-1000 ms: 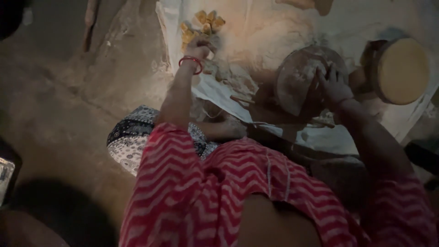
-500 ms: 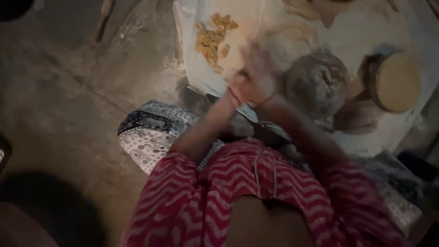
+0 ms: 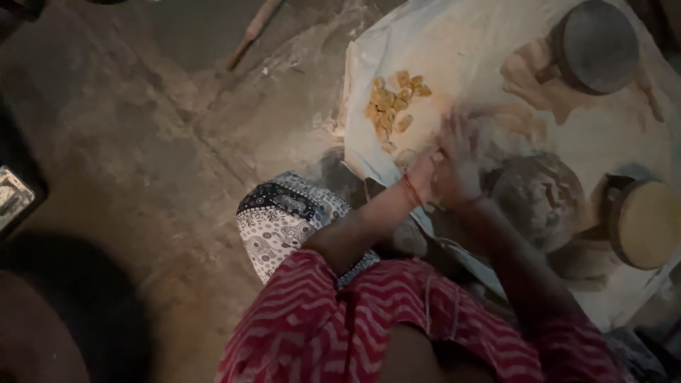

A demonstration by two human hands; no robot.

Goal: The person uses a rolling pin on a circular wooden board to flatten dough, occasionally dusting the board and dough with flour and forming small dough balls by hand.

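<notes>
While you crouch over the bare earthen floor (image 3: 142, 184), a big pale cloth sheet (image 3: 468, 50) spreads out ahead of you and carries nearly everything in view. On its far right corner stands a dark round disc (image 3: 594, 44), and at the near right edge sits a round wooden tool with a tan face (image 3: 644, 224), tipped on its side. Between that tool and your hands lies a rounded grey-brown lump of clay (image 3: 540, 200), rough and dusty on top, resting on the sheet just beside your right wrist. A patterned black-and-white cloth (image 3: 284, 220) lies on the floor under your left forearm, against the sheet's near edge. Further up the sheet, a loose heap of small yellowish pieces (image 3: 391, 105) sits close to your hands on the far left side, apart from them. Your two hands meet over the sheet, right beside the clay lump and on its left. Your left hand (image 3: 424, 170), with a red thread band at the wrist, comes in from the lower left with the forearm angled up and to the right. Your right hand (image 3: 460, 159) lies against it, fingers spread and pointing away from you, the arm running down to the lower right. Both are blurred, so you cannot tell whether they grip anything or merely press together.
</notes>
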